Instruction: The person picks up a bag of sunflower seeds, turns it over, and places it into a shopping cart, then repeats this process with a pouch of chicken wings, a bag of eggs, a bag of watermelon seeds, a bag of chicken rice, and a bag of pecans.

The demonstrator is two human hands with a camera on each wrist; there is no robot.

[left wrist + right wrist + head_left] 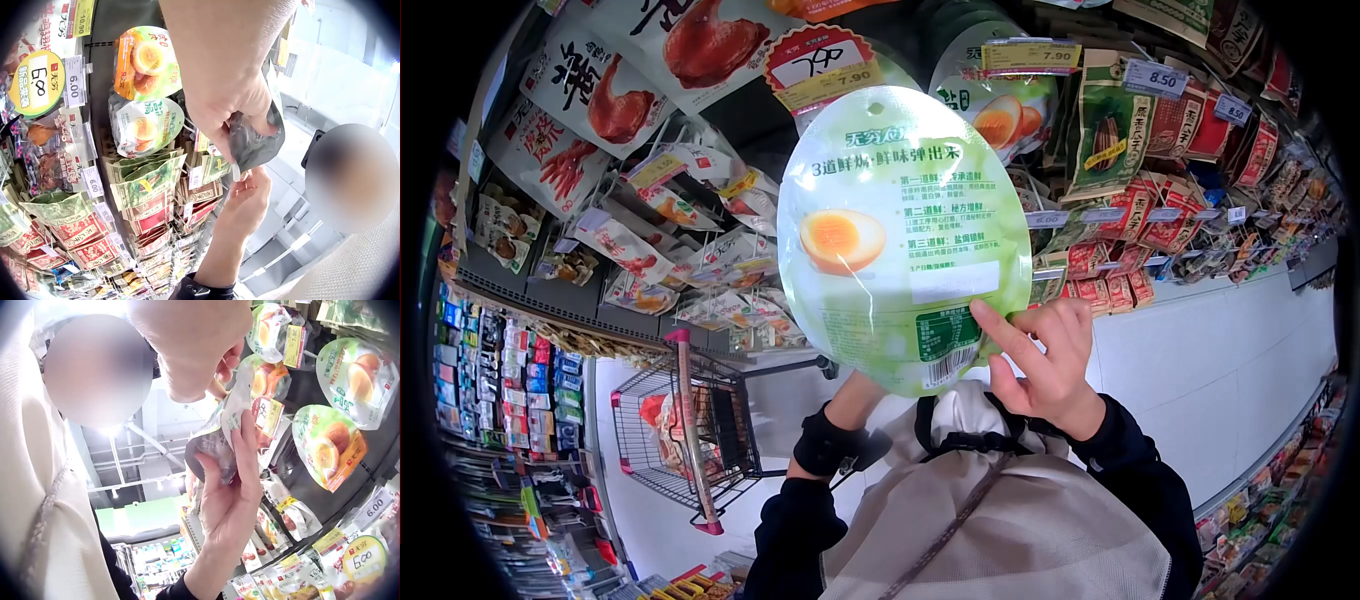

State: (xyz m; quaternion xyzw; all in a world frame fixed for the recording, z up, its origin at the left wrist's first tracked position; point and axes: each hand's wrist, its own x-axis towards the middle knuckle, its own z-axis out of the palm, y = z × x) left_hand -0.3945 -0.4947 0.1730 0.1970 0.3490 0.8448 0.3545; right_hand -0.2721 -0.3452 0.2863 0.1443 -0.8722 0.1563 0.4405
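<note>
A green-and-white egg snack pouch [850,320], its printed back with a halved egg facing up, is held in front of the body. My left hand [857,398] grips its lower part from behind, mostly hidden in the head view. The right wrist view shows that left hand [234,494] with thumb and fingers pinching the pouch [212,450] from both sides. At the pouch's lower right, my right hand [1050,355] has its index finger stretched out to the printed text, by a white label box. The thumb is extended and the other fingers are loosely bent.
Shelves of hanging snack bags [620,100] rise ahead, with price tags [1030,57] along them. More egg pouches [328,447] hang close by. A shopping cart [690,430] with goods inside stands at the left on the pale floor [1200,370]. Racks line both lower sides.
</note>
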